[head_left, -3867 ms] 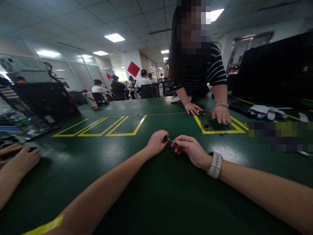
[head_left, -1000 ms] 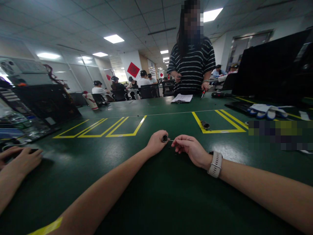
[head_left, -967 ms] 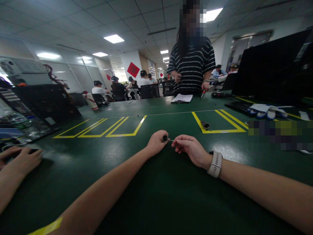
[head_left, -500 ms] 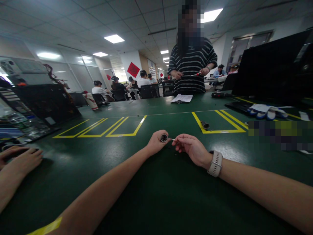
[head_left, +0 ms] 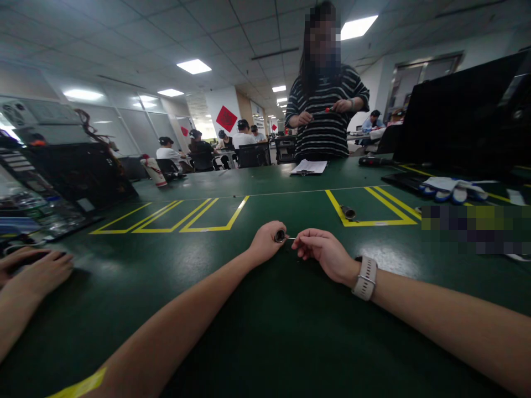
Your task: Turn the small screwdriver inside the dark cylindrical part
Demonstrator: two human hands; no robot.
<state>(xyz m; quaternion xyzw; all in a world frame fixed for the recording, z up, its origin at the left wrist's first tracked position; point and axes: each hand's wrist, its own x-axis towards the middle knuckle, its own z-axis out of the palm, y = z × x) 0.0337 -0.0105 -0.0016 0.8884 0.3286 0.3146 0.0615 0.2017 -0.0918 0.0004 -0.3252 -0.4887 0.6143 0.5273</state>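
Note:
My left hand (head_left: 267, 241) is closed around a short round metal cylinder (head_left: 280, 236), its open end turned toward me. My right hand (head_left: 321, 249), wearing a pale watch, pinches a thin metal rod (head_left: 291, 238) between thumb and fingers. The rod's far end reaches the right side of the cylinder; whether it sits in a hole there I cannot tell. Tiny dark bits (head_left: 287, 250) lie on the green table (head_left: 265, 331) just below the hands. A dark, tapered metal part (head_left: 348, 213) lies by a yellow tape outline beyond my right hand.
Across the table stands a person in a striped shirt (head_left: 323, 124), with a clipboard (head_left: 309, 167) in front. At the left edge, another person's hand (head_left: 45, 273) rests on a dark object. Gloves (head_left: 454, 189) and a large monitor (head_left: 464, 119) are on the right.
The cylinder has turned and shifted slightly right in my left hand, and less of the rod shows. The person opposite has raised the hands holding a red-handled tool.

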